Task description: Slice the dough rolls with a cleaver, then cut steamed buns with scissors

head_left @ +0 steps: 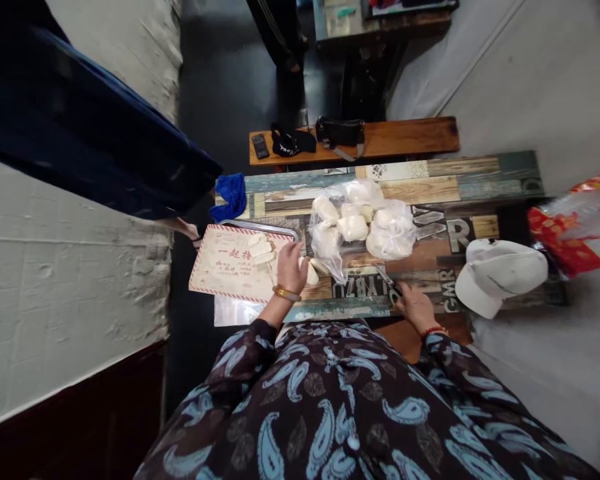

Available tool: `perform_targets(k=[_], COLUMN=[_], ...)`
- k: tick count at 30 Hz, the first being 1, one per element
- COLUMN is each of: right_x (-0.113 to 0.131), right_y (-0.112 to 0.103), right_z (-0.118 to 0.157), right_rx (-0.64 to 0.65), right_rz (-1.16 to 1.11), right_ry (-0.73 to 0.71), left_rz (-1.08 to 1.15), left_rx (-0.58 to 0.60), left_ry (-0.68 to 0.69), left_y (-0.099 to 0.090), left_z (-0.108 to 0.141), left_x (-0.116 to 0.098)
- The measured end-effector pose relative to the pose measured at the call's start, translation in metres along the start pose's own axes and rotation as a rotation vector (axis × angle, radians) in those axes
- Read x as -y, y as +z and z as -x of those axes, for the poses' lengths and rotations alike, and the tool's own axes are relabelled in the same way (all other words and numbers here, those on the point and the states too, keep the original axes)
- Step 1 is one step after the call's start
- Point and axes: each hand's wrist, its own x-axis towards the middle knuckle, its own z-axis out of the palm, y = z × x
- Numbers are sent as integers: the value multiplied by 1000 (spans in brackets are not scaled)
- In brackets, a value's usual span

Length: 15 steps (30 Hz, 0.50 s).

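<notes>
My right hand (416, 307) grips the handles of a pair of scissors (386, 277), its blades pointing up and left over the table. With its fingers bent downward, my left hand (291, 270) is at the right edge of a printed paper sheet (220, 280); what lies under the fingertips is hidden. Cut pieces of pale bun (263, 252) rest on the sheet just left of that hand, and another pale piece (310, 273) is beside its thumb. Whole pale buns (353, 228) sit in clear plastic bags (337, 257) between and beyond my hands.
A metal tray (285, 230) shows under the sheet. A blue cloth (229, 197) lies at the table's far left corner, a white cap (500, 275) at right, beside red packaging (570, 233). Behind is a bench (410, 137) with bags. At left stands a person (95, 127), one hand near the sheet.
</notes>
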Motion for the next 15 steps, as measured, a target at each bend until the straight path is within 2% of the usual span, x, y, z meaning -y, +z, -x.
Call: perform_targets(k=[2,4,5,7,10,15], right_x=[14,28,35,48,65,97], right_y=[3,4,4,0,-11,-30], right_z=[5,15,21,35,47,37], right_rx=[75,188,255,364,451,457], right_rz=[-123,-273,-355,-509,-700,-1104], right_ry=[17,23,22,20,6,43], left_rz=[-48,-75,-101,-151,-263,-524], left_rx=[153,368,464,577,586,469], left_ry=[223,404,458,497,421,101], left_y=[11,25,31,40,38,12], left_z=[-8,-15,-18,-23,-31,-50], left_x=[-33,-59,-68,-76,-63,-24])
